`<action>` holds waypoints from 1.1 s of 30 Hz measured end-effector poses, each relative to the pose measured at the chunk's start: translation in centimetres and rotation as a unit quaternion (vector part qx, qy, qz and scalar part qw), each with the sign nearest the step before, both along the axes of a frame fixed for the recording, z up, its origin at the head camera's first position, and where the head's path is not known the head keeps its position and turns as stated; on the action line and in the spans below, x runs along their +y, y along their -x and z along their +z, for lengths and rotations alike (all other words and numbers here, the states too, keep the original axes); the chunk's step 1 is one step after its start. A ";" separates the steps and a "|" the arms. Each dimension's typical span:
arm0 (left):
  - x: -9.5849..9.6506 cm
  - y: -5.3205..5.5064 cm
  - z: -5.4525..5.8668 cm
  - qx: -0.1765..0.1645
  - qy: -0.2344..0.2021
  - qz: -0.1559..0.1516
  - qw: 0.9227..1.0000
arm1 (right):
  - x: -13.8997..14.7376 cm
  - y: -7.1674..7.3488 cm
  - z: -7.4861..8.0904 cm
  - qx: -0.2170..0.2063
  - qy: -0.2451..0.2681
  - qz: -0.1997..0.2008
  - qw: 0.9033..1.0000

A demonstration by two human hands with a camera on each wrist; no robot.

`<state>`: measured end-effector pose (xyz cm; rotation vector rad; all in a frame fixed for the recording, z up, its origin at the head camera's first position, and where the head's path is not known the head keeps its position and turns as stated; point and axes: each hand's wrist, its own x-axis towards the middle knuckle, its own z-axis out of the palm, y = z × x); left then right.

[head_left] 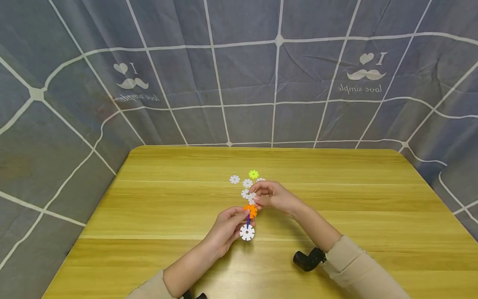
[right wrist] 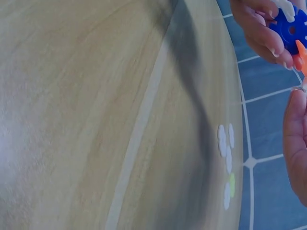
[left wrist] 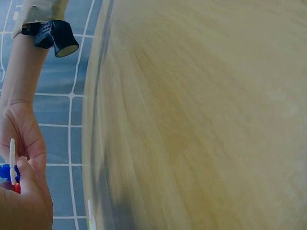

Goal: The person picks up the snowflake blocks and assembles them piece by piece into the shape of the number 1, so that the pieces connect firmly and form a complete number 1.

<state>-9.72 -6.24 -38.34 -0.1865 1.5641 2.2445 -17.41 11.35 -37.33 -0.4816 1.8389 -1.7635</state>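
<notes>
My left hand [head_left: 225,228] grips a small chain of notched plastic discs above the table. An orange disc [head_left: 252,211] is at its upper end, a blue disc [right wrist: 288,34] stands edge-on below it in the head view, and a white disc [head_left: 247,233] hangs at the bottom. My right hand [head_left: 276,197] pinches another white disc [head_left: 252,199] at the orange disc's upper edge. Whether those two discs are slotted together cannot be made out. The left wrist view shows the left hand [left wrist: 24,206] close to the right, partly hiding the discs.
Beyond the hands, several loose white discs [head_left: 234,179] and a yellow-green disc [head_left: 253,174] lie on the wooden table [head_left: 168,199]. A black wrist camera [head_left: 309,259] sits by the right sleeve. A grey curtain [head_left: 246,74] with white lines surrounds the table's far side.
</notes>
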 end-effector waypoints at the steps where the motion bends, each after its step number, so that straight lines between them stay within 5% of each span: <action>1: 0.0 0.0 0.0 0.001 0.002 0.002 1.000 | -0.1 -0.1 0.1 -0.002 -0.002 -0.002 1.000; 21: 0.4 -0.3 0.6 0.065 0.084 0.065 0.992 | -1.8 -2.3 0.3 0.090 0.022 -0.079 0.993; 33: 0.7 -0.1 1.0 0.070 0.085 0.072 0.991 | -1.7 -2.1 -0.2 0.057 0.044 -0.081 0.994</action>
